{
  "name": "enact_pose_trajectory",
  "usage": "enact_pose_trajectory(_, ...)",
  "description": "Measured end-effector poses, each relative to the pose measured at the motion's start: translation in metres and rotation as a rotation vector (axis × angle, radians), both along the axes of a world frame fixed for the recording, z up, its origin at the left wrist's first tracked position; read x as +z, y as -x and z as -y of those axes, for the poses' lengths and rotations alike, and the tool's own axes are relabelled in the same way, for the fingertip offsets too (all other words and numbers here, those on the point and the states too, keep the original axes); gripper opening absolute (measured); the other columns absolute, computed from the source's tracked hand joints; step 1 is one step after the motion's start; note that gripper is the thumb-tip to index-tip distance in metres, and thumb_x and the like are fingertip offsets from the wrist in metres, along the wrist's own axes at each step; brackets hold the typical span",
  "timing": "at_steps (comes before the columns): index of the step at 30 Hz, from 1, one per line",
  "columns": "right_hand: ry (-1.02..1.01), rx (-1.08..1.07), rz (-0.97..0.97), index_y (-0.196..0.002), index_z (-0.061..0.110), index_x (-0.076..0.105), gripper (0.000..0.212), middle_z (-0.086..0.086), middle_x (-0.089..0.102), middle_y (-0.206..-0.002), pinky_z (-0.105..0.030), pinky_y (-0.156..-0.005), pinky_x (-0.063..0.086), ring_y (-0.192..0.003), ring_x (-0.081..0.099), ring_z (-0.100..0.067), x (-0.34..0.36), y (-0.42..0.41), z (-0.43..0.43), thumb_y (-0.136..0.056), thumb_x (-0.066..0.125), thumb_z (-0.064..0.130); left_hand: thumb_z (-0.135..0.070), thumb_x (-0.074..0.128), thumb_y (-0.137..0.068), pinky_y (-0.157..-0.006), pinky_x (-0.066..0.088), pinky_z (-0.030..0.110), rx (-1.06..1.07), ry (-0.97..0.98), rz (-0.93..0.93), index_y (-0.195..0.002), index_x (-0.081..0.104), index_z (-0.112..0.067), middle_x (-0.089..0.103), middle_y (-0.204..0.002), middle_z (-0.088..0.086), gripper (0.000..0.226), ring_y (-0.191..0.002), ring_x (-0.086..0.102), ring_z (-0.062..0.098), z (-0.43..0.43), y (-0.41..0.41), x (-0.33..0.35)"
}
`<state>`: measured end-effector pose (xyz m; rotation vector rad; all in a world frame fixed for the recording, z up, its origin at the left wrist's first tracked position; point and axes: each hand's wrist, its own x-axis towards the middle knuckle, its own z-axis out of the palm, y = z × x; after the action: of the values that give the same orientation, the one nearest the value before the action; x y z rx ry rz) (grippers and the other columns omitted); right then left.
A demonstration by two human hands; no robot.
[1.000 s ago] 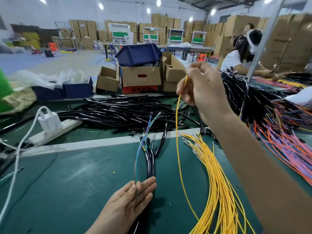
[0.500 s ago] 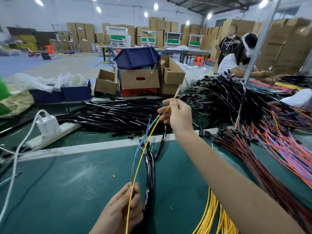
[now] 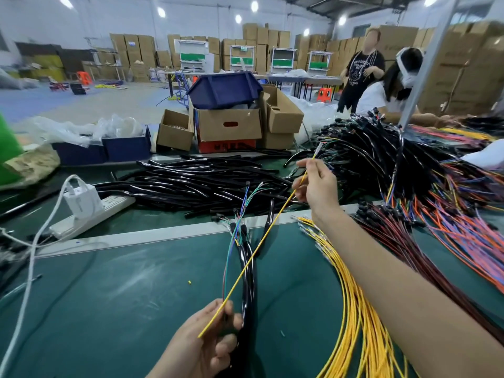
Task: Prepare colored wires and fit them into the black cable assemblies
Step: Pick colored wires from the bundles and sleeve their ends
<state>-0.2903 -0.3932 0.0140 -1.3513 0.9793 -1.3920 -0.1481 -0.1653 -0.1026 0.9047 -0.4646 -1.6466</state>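
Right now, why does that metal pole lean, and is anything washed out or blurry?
Head view: the wide-angle lens likely tilts the metal pole; ceiling lamps blow out white; the black tubes show glossy highlights; the yellow wire is sharp; the far-left background is smeared.

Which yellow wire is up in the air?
The single yellow wire stretched between the right hand and left hand. The other yellow wires lie bunched on the green mat.

Your right hand (image 3: 316,186) pinches a yellow wire (image 3: 261,242) near its tip, while your left hand (image 3: 207,342) grips its lower end against the black cable assembly (image 3: 246,271) above the green mat (image 3: 109,296).
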Motion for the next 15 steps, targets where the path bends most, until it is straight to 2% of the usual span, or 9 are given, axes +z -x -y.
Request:
enact_pose_trajectory(6,0.046,0.068,0.101,-0.088,0.019,0.059,0.03,0.002,0.053,-0.046,-0.016,-0.038,0.032,-0.036,0.04,-0.012,0.018,-0.003,0.012,-0.104,0.034,0.023,-0.015,0.049,-0.081,-0.028,0.029,0.01,0.032,-0.053,-0.022,-0.083,0.05,-0.005,0.053,-0.06,0.013,0.009,-0.029,0.036,0.011,-0.003,0.008,0.011)
enact_pose_trajectory(10,0.066,0.124,0.109,-0.089,0.018,0.059,0.029,0.001,0.053,-0.046,-0.017,-0.038,0.032,-0.037,0.04,-0.011,0.015,-0.01,0.01,-0.104,0.034,0.022,-0.013,0.051,-0.079,-0.028,0.027,0.008,0.027,-0.055,0.01,-0.079,0.058,0.0,0.047,-0.055,0.011,0.015,-0.026,0.03,0.008,-0.004,0.007,0.015)
enact_pose_trajectory(15,-0.018,0.172,0.161,-0.095,0.016,0.057,0.027,-0.006,0.064,-0.063,-0.022,-0.049,0.046,-0.047,0.055,-0.014,0.009,-0.017,0.007,-0.104,0.032,0.02,-0.009,0.05,-0.081,-0.029,0.025,0.009,0.059,-0.061,-0.08,-0.076,0.068,0.002,0.032,-0.05,0.001,0.022,-0.028,0.024,0.004,-0.004,0.006,0.012)
